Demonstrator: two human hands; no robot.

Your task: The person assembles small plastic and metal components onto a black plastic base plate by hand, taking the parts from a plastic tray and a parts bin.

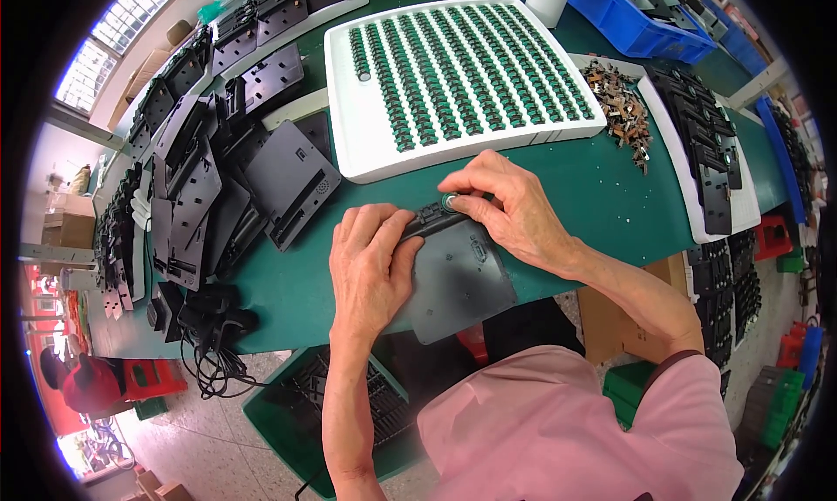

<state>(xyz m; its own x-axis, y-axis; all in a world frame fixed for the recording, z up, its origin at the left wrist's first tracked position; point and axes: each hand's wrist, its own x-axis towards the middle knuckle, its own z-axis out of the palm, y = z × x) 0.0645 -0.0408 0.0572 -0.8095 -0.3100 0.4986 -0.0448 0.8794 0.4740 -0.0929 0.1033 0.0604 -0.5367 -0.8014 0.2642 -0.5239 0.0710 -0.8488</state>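
In front of me a black plastic housing lies at the table's near edge, its flat plate jutting out past the edge toward my body. My left hand is closed on the left end of its raised bar, fingers over the top and thumb on the near side. At the bar's right end, my right hand pinches a small round green-and-silver part between thumb and index finger. The part touches the bar or sits just above it; I cannot tell whether it is seated. Beyond my hands stands a white foam tray with rows of small green-and-black parts.
Black housings are piled at the left, beside a black device with cables. A heap of small metal-and-brown pieces lies right of the tray. Finished-looking black assemblies rest on foam farther right. A blue bin stands behind.
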